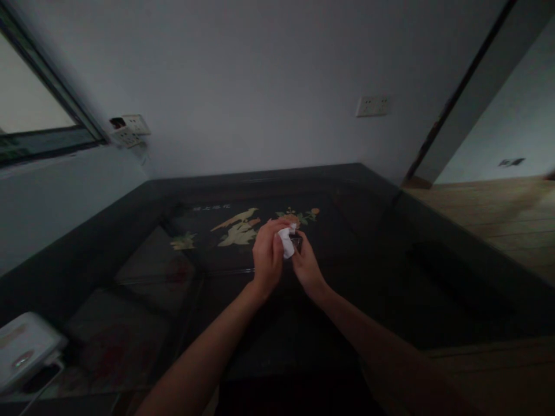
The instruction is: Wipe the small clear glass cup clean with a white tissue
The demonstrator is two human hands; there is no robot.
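Above tabletop (359,289), left hand (267,254) clutches tissue (285,242); right hand (309,263) — apparently — pinches dark object (297,241) alongside

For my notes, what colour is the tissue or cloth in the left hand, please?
White; the tissue or cloth shows best in the head view.

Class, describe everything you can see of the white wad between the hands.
The white wad is crumpled and soft-looking, perhaps tissue or cloth. The left hand grips it, partly covering it. Its exposed side faces the right hand, against or close beside the small dark object held there, above the dark tabletop.
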